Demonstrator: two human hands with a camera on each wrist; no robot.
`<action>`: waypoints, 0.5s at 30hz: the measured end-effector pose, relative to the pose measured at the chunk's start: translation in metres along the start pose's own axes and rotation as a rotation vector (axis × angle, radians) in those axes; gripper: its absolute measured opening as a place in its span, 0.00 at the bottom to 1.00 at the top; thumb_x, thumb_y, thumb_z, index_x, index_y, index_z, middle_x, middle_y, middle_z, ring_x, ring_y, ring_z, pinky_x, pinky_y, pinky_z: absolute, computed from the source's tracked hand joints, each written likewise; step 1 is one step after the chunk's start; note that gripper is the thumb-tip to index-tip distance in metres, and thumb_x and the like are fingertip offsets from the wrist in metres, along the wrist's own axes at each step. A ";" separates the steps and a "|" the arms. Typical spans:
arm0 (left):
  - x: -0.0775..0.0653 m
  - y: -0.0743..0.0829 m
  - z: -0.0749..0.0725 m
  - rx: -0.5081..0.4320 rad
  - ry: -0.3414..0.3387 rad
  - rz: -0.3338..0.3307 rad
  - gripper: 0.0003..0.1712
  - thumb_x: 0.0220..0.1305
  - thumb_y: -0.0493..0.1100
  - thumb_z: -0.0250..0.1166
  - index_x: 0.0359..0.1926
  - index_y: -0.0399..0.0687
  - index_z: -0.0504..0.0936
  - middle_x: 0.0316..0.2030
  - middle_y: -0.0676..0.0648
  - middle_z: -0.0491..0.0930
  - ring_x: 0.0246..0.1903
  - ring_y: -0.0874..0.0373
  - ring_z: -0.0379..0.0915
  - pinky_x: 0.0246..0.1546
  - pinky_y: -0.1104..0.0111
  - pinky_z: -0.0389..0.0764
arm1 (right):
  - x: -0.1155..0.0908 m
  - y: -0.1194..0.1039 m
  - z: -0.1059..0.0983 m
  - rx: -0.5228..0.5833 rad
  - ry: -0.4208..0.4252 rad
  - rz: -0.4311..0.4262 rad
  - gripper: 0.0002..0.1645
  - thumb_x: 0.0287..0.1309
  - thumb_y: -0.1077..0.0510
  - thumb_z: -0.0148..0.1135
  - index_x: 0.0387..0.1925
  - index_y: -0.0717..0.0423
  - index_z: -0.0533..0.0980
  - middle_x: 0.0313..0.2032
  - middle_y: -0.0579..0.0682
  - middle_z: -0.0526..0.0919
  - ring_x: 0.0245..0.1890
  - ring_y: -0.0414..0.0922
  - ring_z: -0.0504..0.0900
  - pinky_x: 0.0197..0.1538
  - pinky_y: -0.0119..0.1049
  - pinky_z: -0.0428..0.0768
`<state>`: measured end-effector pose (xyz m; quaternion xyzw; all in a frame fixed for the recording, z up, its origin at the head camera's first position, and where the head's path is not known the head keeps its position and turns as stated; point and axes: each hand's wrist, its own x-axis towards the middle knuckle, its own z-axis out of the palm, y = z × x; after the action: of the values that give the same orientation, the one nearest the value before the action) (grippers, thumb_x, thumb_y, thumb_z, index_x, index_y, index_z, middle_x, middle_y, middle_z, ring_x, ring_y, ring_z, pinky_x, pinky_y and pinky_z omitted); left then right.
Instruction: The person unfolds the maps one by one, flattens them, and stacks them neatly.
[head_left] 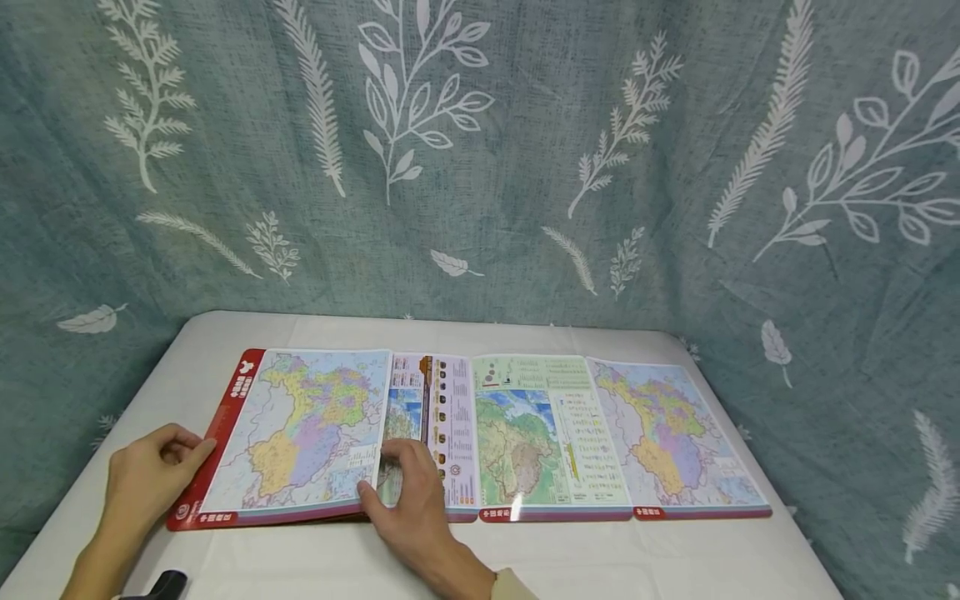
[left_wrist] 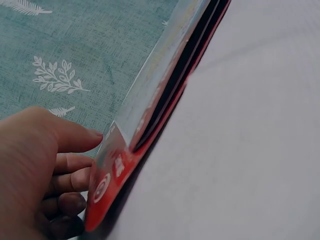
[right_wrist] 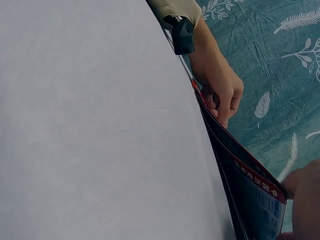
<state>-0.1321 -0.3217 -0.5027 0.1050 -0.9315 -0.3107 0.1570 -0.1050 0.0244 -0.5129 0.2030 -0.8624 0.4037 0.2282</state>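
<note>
A long folding map [head_left: 517,442] lies spread across the white table, its panels printed with coloured maps. My left hand [head_left: 146,475] pinches the red border [head_left: 213,446] at its left end, thumb on top. In the left wrist view, that hand's thumb [left_wrist: 80,137] lies along the red corner, with the other fingers curled beside it. My right hand [head_left: 416,504] grips the right edge of the leftmost panel [head_left: 315,433], thumb at the front corner and fingers at the edge. That panel overlaps the one beside it. The right wrist view shows the panel's near edge raised, with dark layers [right_wrist: 245,185] beneath.
The white tablecloth [head_left: 585,558] extends in front of and behind the map. A green-blue curtain [head_left: 517,150] with white leaf patterns hangs behind the table and down both sides. A small black object [head_left: 171,583] shows near the left forearm.
</note>
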 end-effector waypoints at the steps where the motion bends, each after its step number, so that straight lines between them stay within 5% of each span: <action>1: 0.000 0.000 0.000 -0.004 -0.002 0.001 0.17 0.64 0.46 0.75 0.36 0.34 0.85 0.24 0.44 0.81 0.25 0.53 0.71 0.21 0.71 0.68 | 0.000 0.000 0.000 0.008 -0.005 0.009 0.27 0.53 0.51 0.78 0.53 0.54 0.78 0.52 0.47 0.82 0.58 0.41 0.79 0.63 0.39 0.76; 15: -0.003 0.006 0.008 -0.041 -0.022 0.112 0.16 0.60 0.45 0.79 0.38 0.35 0.86 0.24 0.48 0.81 0.24 0.58 0.67 0.21 0.73 0.68 | -0.003 0.011 -0.015 0.030 -0.011 0.047 0.27 0.57 0.51 0.77 0.55 0.55 0.78 0.52 0.49 0.82 0.56 0.43 0.80 0.63 0.41 0.77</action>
<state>-0.1325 -0.3118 -0.5060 0.0460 -0.9311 -0.3215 0.1659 -0.1053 0.0431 -0.5123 0.1882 -0.8620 0.4207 0.2110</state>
